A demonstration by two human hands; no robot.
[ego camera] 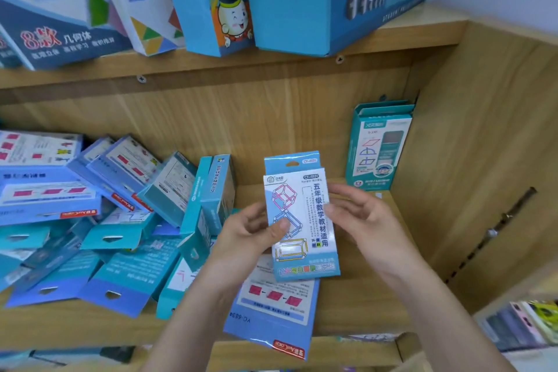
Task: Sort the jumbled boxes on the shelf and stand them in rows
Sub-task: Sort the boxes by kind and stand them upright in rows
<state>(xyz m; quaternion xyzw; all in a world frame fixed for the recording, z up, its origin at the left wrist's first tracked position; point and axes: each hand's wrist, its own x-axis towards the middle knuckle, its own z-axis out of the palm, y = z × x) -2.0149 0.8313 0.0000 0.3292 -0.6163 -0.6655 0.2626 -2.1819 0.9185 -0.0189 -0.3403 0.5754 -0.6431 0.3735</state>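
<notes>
Left section of the lower shelf (356, 305): a jumbled pile of boxes (90, 208) lies flat and overlapping, hang tabs pointing several ways. At its right edge two teal boxes (211, 190) stand on their sides, leaning on the pile.

Centre: the left hand (250, 235) grips the held box (302, 220), thumb pressed on the printed face near the left edge, fingers behind it. The box is held clear above the shelf, face to the camera, hang tab uppermost. Its long axis runs nearly upright, the top leaning slightly left. Directly below it a flat blue box (271, 308) lies face up with its lower end over the shelf's front edge.

Right of centre: the right hand (359, 217) meets the held box at its right edge with lightly curved fingers. Whether it pinches the edge or only steadies it cannot be told, as the contact is partly hidden.

Right section: one standing teal box (380, 145) is upright in the back corner, against the rear panel and beside the side wall. Bare shelf lies between it and the hands.

Assessment: the row's starting point lies right of and behind the held box. The right hand is nearer to it. The box already stands on the same axis as the standing one, so placing should need a carry rather than a turn.
</notes>
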